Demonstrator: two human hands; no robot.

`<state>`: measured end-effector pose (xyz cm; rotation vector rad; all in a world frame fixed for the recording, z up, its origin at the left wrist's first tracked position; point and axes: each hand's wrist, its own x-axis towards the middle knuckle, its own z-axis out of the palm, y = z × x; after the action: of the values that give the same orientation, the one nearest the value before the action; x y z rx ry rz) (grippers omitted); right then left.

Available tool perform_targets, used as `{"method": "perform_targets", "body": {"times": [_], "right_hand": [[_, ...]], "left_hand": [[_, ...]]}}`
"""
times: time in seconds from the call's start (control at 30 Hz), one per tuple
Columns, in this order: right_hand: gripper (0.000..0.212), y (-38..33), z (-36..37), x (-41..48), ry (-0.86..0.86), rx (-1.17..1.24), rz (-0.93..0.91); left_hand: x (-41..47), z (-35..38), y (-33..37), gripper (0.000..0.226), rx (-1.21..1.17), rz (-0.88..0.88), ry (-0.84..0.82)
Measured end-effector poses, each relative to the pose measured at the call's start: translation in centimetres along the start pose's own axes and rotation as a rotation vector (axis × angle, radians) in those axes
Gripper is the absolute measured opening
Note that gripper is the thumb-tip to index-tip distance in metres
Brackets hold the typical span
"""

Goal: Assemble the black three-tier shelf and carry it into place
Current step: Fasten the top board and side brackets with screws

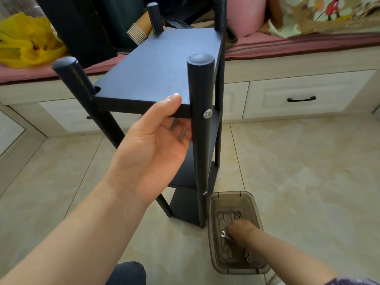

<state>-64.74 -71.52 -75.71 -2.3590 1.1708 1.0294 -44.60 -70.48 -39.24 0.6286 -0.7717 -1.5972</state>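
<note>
Your left hand [152,145] grips the black three-tier shelf [160,64], steadying it; your right hand [240,229] fishes in the smoky plastic bin [242,269], grip unclear.

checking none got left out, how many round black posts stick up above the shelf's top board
4 round black posts: near left, near right, far left, far right. None seems hidden.

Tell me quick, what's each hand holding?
Left hand: grips the shelf by its top edge.
Right hand: in the plastic box beside a small wrench; grip cannot be told.
</note>
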Motion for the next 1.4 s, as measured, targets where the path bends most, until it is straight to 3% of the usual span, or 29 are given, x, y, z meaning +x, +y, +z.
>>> {"method": "perform_targets", "body": {"times": [0.1, 0.17, 0.27, 0.37, 0.53, 0.63, 0.7, 0.93, 1.0, 1.17, 1.27, 1.4], "right_hand": [[0.024, 0.1, -2.4, -1.0, -0.019, 0.06, -0.018], [0.005, 0.6, -5.8, -2.6, 0.01, 0.133, -0.005], [0.032, 1.4, -11.2, -6.2, 0.165, 0.264, -0.026], [0.014, 2.0, -14.6, -10.9, 0.294, 0.405, -0.08], [0.008, 2.0, -17.4, -17.6, 0.598, 0.941, -0.066], [0.016, 1.5, -19.6, -20.7, 0.807, 1.336, -0.078], [0.018, 1.0, -21.5, -22.4, 0.949, 1.477, -0.098], [0.013, -1.7, -27.9, -27.3, 1.25, 1.45, -0.234], [0.013, -2.1, -28.2, -27.9, 1.249, 1.484, -0.213], [0.022, -3.8, -27.8, -26.7, 1.047, 1.728, -0.204], [0.026, -5.5, -27.9, -24.5, 1.111, 1.606, -0.033], [0.028, -7.0, -28.2, -22.5, 1.2, 1.68, 0.022]], "left_hand": [[-0.1, 0.4, 0.1, 0.005, -0.019, 0.01, -0.005], [-0.1, 0.5, 0.1, 0.009, -0.002, 0.012, -0.012], [-0.2, 0.6, 0.1, 0.016, 0.007, 0.013, -0.013], [-0.2, 0.6, 0.1, 0.007, -0.001, 0.003, 0.003], [-0.4, 0.3, 0.3, 0.012, -0.015, -0.007, 0.0], [-0.4, 0.4, 0.4, 0.019, -0.014, -0.013, 0.011], [-0.4, 0.6, 0.4, 0.023, -0.021, -0.008, 0.023], [-0.8, 0.5, 0.7, 0.036, -0.024, 0.005, 0.028], [-0.9, 0.5, 0.8, 0.038, -0.024, -0.004, 0.023], [-1.0, 0.6, 1.1, 0.041, -0.008, 0.016, 0.019], [-1.1, 0.6, 1.0, 0.045, -0.027, 0.032, 0.037], [-1.2, 0.5, 1.0, 0.035, -0.053, 0.031, 0.018]]}}
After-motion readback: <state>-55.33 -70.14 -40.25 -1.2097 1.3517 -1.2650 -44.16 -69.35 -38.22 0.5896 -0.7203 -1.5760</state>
